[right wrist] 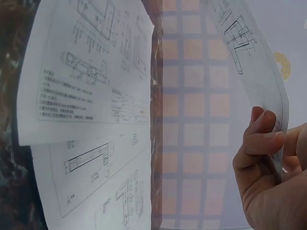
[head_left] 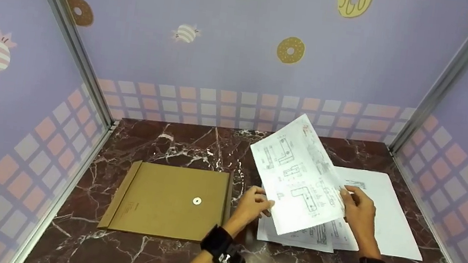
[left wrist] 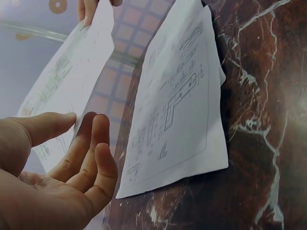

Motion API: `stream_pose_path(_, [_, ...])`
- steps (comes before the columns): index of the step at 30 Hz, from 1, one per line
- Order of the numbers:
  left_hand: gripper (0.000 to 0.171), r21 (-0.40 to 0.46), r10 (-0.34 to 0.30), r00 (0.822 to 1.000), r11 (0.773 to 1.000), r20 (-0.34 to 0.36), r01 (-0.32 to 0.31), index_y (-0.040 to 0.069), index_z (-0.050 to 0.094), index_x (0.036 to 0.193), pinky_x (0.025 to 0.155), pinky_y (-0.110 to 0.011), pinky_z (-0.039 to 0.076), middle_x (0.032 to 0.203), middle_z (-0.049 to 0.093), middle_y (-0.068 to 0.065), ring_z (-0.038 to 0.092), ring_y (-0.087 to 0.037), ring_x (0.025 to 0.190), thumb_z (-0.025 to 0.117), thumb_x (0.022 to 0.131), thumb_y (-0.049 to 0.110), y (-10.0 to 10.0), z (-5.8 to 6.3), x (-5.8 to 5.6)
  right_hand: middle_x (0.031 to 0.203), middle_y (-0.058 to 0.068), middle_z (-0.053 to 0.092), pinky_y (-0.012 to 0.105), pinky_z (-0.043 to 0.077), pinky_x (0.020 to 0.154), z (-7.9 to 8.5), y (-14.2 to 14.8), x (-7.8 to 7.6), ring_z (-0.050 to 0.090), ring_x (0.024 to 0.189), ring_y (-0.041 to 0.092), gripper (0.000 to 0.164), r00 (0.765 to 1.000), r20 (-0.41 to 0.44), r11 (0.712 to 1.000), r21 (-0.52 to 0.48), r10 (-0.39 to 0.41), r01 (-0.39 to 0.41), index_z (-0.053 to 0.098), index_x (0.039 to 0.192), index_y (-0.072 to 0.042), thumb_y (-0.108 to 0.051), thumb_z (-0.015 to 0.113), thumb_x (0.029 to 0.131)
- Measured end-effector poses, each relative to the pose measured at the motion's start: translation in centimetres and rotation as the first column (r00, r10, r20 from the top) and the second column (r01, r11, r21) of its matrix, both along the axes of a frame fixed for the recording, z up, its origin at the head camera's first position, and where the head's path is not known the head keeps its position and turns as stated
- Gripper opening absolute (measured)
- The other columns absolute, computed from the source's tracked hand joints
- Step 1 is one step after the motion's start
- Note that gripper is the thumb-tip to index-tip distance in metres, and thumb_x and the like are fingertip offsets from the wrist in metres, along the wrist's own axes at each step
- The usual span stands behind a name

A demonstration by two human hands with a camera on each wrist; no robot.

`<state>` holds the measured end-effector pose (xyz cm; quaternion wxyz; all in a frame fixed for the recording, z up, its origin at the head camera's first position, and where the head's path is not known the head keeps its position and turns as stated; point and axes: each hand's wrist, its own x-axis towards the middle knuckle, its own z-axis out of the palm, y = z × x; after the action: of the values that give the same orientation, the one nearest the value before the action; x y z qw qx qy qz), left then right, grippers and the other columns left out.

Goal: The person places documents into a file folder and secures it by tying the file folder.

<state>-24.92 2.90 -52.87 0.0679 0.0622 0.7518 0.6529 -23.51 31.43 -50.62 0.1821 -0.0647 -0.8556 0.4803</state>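
Both hands hold up a printed sheet of paper (head_left: pixel 295 179), tilted above other papers and covered in technical line drawings. My left hand (head_left: pixel 253 204) has its thumb and fingers at the sheet's left edge, with the edge passing between them in the left wrist view. The right hand (head_left: pixel 358 211) pinches the opposite edge between thumb and curled fingers. Below lie several overlapping drawing sheets (left wrist: pixel 182 110), partly hidden by the raised one. Another white sheet (head_left: pixel 397 223) extends out to the right, beyond the right hand.
A brown paper document envelope (head_left: pixel 167 203) with a white button (head_left: pixel 197 200) lies flat, left of the left hand. The dark marbled tabletop (head_left: pixel 147 259) is bounded by patterned panels at the back and sides. Each wrist wears a black strap with a camera.
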Motion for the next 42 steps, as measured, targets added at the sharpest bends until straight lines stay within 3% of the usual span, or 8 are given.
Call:
stream_pose_path(3, [0.031, 0.016, 0.026, 1.000, 1.000, 0.011, -0.026, -0.003, 0.054, 0.112, 0.045, -0.019, 0.041, 0.075, 0.070, -0.010, 0.060, -0.012, 0.052, 0.070, 0.090, 0.012, -0.9, 0.1, -0.3, 0.088, 0.019, 0.069, 0.023, 0.044, 0.041, 0.2, -0.1, -0.2, 0.051, 0.047, 0.008, 0.032, 0.999, -0.022, 0.998, -0.032, 0.044, -0.045, 0.068, 0.121, -0.004, -0.026, 0.059, 0.100])
stream_pose_path(7, [0.023, 0.059, 0.057, 0.997, 0.996, 0.042, -0.060, -0.001, 0.055, 0.107, 0.042, -0.018, 0.034, 0.068, 0.063, -0.005, 0.049, -0.009, 0.047, 0.067, 0.092, 0.013, -2.0, 0.2, -0.6, 0.084, 0.017, 0.069, 0.026, 0.044, 0.040, 0.1, -0.3, -0.4, 0.049, 0.046, 0.008, 0.033, 0.994, -0.009, 0.991, -0.074, 0.110, -0.110, 0.068, 0.122, -0.004, -0.026, 0.060, 0.099])
stream_pose_path(13, [0.021, 0.128, 0.098, 0.993, 0.986, 0.062, -0.105, -0.002, 0.058, 0.107, 0.041, -0.017, 0.034, 0.067, 0.061, -0.002, 0.050, -0.009, 0.047, 0.063, 0.096, 0.014, -4.2, 0.3, -1.3, 0.088, 0.024, 0.068, 0.027, 0.043, 0.039, 1.3, -0.9, 0.2, 0.048, 0.045, 0.011, 0.031, 0.979, 0.008, 0.974, -0.102, 0.203, -0.201, 0.067, 0.123, -0.001, -0.019, 0.059, 0.100])
stream_pose_path(20, [0.030, 0.212, 0.135, 0.988, 0.966, 0.078, -0.149, -0.004, 0.057, 0.120, 0.038, -0.014, 0.035, 0.068, 0.061, 0.000, 0.050, -0.006, 0.046, 0.060, 0.098, 0.016, -7.5, 1.2, -1.9, 0.087, 0.025, 0.067, 0.024, 0.042, 0.039, 3.4, -1.9, 1.6, 0.049, 0.045, 0.014, 0.029, 0.953, 0.019, 0.945, -0.137, 0.301, -0.296, 0.066, 0.121, 0.004, -0.012, 0.059, 0.098])
stream_pose_path(28, [0.033, 0.232, 0.145, 0.987, 0.960, 0.068, -0.157, -0.009, 0.057, 0.118, 0.038, -0.016, 0.038, 0.062, 0.062, -0.002, 0.052, -0.008, 0.044, 0.062, 0.097, 0.015, -11.1, 1.6, -1.9, 0.084, 0.021, 0.068, 0.032, 0.043, 0.040, 1.9, -1.4, 0.6, 0.051, 0.047, 0.011, 0.027, 0.926, 0.001, 0.913, -0.168, 0.377, -0.371, 0.066, 0.120, 0.005, -0.010, 0.060, 0.098])
stream_pose_path(32, [0.033, 0.227, 0.086, 0.994, 0.969, 0.065, -0.099, -0.012, 0.059, 0.120, 0.039, -0.018, 0.042, 0.066, 0.066, -0.005, 0.056, -0.010, 0.045, 0.063, 0.096, 0.011, -12.8, 1.9, -1.7, 0.084, 0.016, 0.069, 0.032, 0.043, 0.040, 0.6, -0.8, -0.3, 0.052, 0.048, 0.010, 0.027, 0.914, -0.001, 0.900, -0.174, 0.407, -0.401, 0.067, 0.119, 0.003, -0.012, 0.060, 0.098])
stream_pose_path(36, [0.034, 0.190, -0.053, 0.997, 0.981, 0.057, 0.041, -0.014, 0.059, 0.121, 0.042, -0.020, 0.047, 0.074, 0.072, -0.012, 0.062, -0.012, 0.048, 0.062, 0.096, 0.008, -14.3, 2.2, -1.1, 0.087, 0.012, 0.070, 0.028, 0.050, 0.048, 0.4, -0.6, -0.6, 0.061, 0.057, 0.011, 0.030, 0.903, -0.003, 0.889, -0.171, 0.430, -0.424, 0.067, 0.120, 0.004, -0.016, 0.061, 0.098])
stream_pose_path(42, [0.035, 0.139, -0.241, 0.966, 0.964, 0.092, 0.227, -0.010, 0.061, 0.122, 0.047, -0.020, 0.051, 0.091, 0.075, -0.021, 0.068, -0.015, 0.056, 0.064, 0.095, 0.012, -16.2, 2.3, -0.1, 0.092, 0.013, 0.072, 0.030, 0.057, 0.058, 0.7, -1.0, -0.7, 0.069, 0.064, 0.018, 0.031, 0.876, 0.002, 0.861, -0.184, 0.482, -0.474, 0.066, 0.120, 0.004, -0.018, 0.060, 0.099])
